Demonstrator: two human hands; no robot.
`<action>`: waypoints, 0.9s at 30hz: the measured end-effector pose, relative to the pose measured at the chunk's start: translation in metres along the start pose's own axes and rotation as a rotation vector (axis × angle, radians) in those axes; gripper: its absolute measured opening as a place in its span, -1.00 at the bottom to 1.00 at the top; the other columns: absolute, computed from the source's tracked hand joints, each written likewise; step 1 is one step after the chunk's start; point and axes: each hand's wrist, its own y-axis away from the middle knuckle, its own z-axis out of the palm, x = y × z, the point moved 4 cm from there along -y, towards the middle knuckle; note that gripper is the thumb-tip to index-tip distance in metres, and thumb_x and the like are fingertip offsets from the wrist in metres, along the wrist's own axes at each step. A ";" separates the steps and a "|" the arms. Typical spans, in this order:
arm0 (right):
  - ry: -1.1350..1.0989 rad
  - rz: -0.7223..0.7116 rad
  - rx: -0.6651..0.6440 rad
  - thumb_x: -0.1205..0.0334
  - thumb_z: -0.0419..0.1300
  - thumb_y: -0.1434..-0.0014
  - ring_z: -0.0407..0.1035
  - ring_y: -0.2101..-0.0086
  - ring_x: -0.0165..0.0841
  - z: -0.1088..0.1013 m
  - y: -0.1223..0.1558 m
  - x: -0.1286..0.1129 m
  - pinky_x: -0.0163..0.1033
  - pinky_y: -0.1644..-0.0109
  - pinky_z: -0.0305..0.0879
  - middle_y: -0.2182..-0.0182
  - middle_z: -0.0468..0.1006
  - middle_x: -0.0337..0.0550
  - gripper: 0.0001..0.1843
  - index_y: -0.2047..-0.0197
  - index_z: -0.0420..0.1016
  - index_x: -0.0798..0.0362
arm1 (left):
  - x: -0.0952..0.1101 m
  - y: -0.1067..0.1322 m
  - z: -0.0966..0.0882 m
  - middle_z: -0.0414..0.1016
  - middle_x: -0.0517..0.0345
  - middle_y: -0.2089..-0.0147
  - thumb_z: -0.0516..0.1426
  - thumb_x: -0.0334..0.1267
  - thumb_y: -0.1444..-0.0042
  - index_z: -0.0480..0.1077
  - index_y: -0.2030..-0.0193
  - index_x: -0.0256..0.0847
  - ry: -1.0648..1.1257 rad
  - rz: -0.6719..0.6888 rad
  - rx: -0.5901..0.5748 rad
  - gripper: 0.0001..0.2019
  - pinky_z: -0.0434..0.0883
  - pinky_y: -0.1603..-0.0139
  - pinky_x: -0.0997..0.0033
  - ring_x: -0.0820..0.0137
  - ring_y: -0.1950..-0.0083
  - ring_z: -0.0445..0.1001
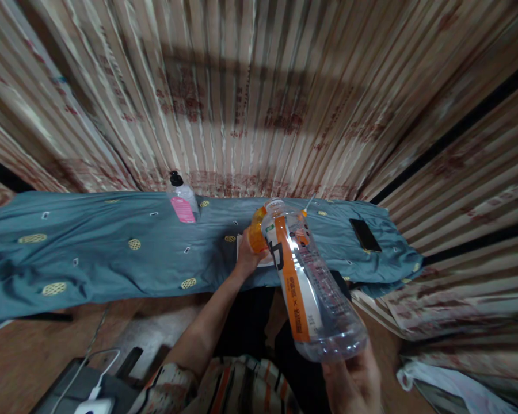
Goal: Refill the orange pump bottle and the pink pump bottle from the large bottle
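Observation:
My right hand (356,376) grips the base of a large clear plastic bottle (315,287) with an orange and white label. The bottle lies tilted, its mouth pointing away from me, just above the orange container. No liquid is plainly visible in the bottle. My left hand (248,256) is closed round a see-through orange container (256,230), perhaps a cup, beside the bottle's neck. The bottle partly hides this container. Below my left hand, a flat white piece (265,261) lies on the cloth. A thin pale stick with an orange part (304,213) shows behind the bottle.
A blue-grey cloth with yellow patterns (112,253) covers the long narrow table. A pump bottle with a pink label (183,208) stands left of my hands. A black phone (365,236) lies at the right. Striped curtains (242,115) hang behind. A white device with a cable (95,405) sits lower left.

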 end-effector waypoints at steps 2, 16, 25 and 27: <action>-0.003 0.010 0.027 -0.12 0.47 -0.14 0.37 -0.34 -0.01 0.000 0.001 -0.001 -0.03 -0.36 0.33 -0.39 0.45 0.03 -0.21 -0.39 0.45 -0.13 | 0.000 0.000 0.000 0.55 0.02 -0.04 0.37 -0.34 0.07 0.34 -0.12 -0.08 0.007 0.005 -0.008 -0.43 0.54 -0.14 0.03 0.12 -0.07 0.57; 0.006 -0.018 -0.026 -0.11 0.47 -0.14 0.44 -0.29 0.03 0.003 0.001 -0.004 -0.01 -0.28 0.44 -0.34 0.51 0.07 -0.22 -0.38 0.47 -0.13 | 0.000 0.000 -0.001 0.57 0.01 -0.05 0.40 -0.33 0.10 0.35 -0.08 -0.12 -0.015 0.023 0.005 -0.43 0.54 -0.14 0.06 0.14 -0.06 0.58; 0.046 -0.013 0.066 -0.20 0.44 -0.15 0.38 -0.33 0.04 0.013 0.007 -0.014 0.03 -0.39 0.30 -0.37 0.47 0.08 -0.18 -0.39 0.45 -0.08 | -0.004 -0.001 0.000 0.57 0.06 -0.03 0.41 -0.29 0.11 0.37 -0.09 -0.10 0.024 0.029 0.024 -0.41 0.54 -0.10 0.12 0.19 -0.03 0.58; 0.041 -0.016 0.057 -0.20 0.45 -0.14 0.39 -0.32 0.04 0.011 0.005 -0.012 0.02 -0.36 0.34 -0.36 0.48 0.08 -0.19 -0.38 0.47 -0.09 | -0.004 -0.001 0.001 0.56 0.06 -0.04 0.42 -0.29 0.12 0.37 -0.10 -0.10 0.029 0.034 0.025 -0.40 0.54 -0.10 0.11 0.19 -0.03 0.58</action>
